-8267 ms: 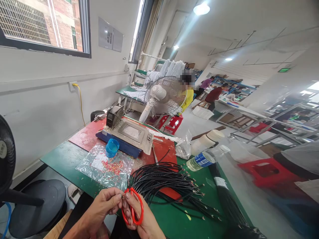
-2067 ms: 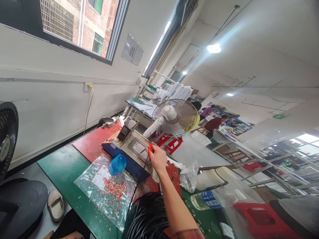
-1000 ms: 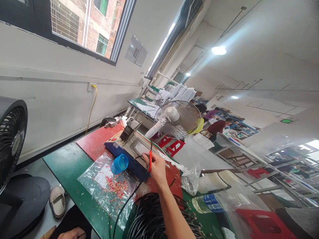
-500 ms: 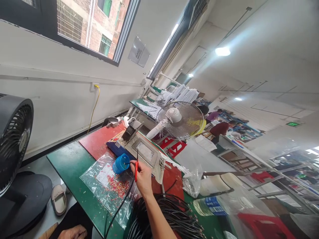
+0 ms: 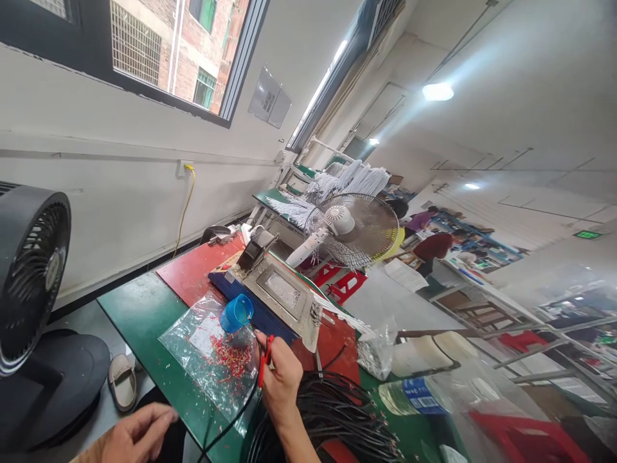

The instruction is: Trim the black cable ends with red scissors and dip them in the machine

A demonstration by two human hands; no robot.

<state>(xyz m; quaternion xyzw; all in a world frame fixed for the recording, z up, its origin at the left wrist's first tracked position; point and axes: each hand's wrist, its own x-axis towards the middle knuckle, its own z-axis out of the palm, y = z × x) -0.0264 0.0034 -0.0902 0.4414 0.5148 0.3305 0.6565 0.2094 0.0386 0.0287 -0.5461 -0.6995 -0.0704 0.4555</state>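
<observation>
My right hand (image 5: 282,373) is closed around a small red-handled tool (image 5: 265,361), like pliers, whose jaws I cannot make out, and the upper end of a black cable (image 5: 236,418). The cable runs down to the lower edge of the view. My left hand (image 5: 137,432) is low at the left, its fingers stretched towards the cable with nothing visible in them. Left of my right hand, a blue cup (image 5: 236,313) stands on a clear plastic bag (image 5: 193,370) strewn with red and yellowish scraps (image 5: 231,355). A bundle of black cables (image 5: 332,411) lies beneath my right forearm.
Beyond the cup stands a blue machine with a grey, stained top (image 5: 284,292). A white fan (image 5: 340,222) is behind it; a black fan (image 5: 36,276) stands left. A plastic bottle (image 5: 414,393) lies right on the green table (image 5: 139,318). People (image 5: 431,247) work farther back.
My right hand has drawn back from the blue cup, taking the cable end and red-handled tool with it. My left hand has risen into view, its fingers now extended. The view has shifted slightly.
</observation>
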